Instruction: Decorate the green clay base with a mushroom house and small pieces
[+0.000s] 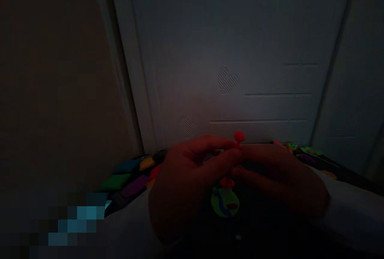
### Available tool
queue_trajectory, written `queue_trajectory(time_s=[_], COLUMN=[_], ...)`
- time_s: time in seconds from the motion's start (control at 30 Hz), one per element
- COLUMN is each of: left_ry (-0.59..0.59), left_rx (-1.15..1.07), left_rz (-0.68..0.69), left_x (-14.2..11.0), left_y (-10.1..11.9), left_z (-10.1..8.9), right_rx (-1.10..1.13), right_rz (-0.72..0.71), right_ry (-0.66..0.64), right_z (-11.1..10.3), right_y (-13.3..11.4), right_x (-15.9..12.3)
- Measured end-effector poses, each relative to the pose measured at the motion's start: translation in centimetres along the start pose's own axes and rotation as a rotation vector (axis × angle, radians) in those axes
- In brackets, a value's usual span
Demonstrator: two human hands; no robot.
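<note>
Left hand [186, 183] — fingers clamped on red piece [239, 136], round head above them — right hand [279, 171], grip unclear

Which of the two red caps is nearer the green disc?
The lower cap, at the green disc's far edge; the upper cap pokes up where the left hand and right hand meet.

We seem to be in a home or similar room: beyond the dark tabletop [252, 233] stands a pale panelled door [192, 43] with embossed striped hearts [228, 80] and grooved lines [277, 94], beside a plain brownish wall [57, 71] at left.
</note>
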State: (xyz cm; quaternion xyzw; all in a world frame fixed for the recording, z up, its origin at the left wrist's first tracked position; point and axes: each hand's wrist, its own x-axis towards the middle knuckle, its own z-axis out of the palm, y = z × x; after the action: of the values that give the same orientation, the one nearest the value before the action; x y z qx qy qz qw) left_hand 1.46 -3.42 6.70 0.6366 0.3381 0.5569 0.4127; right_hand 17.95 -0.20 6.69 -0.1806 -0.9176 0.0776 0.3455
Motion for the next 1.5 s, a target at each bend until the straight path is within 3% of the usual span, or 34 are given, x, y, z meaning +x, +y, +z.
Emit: queue_trajectory(time_s=[0.1,0.2,0.27,0.33,0.73,0.97,1.5], left_ry=[0.072,0.111,0.091,0.076,-0.002,-0.037,-0.044], left_rx=[0.264,0.514,0.594,0.616,0.632,0.71,0.777], left_rz=[0.133,0.27,0.328,0.382,0.502,0.642,0.681], left_x=[0.2,0.3,0.3,0.3,-0.1,0.3,0.7], left_y=[0.3,0.5,0.6,0.7,0.6,0.1,0.1], left_z=[-0.3,-0.4,-0.4,-0.3,-0.6,-1.0,-1.1], right_rx=[-0.079,-0.145,-0.198,-0.271,-0.344,-0.407,-0.379], right_rz=[-0.03,-0.086,-0.117,-0.132,-0.155,-0.19,-0.181], right_ry=[0.042,0.26,0.381,0.42,0.345,0.304,0.277], right_z=[-1.5,-3.2,-3.8,-3.9,-3.5,-3.6,-3.8], right_y=[0.7,0.5,-0.1,-0.9,-1.2,-1.2,-1.1], right_x=[-0.1,-0.6,-1.1,-1.6,-1.4,-1.3,-1.3])
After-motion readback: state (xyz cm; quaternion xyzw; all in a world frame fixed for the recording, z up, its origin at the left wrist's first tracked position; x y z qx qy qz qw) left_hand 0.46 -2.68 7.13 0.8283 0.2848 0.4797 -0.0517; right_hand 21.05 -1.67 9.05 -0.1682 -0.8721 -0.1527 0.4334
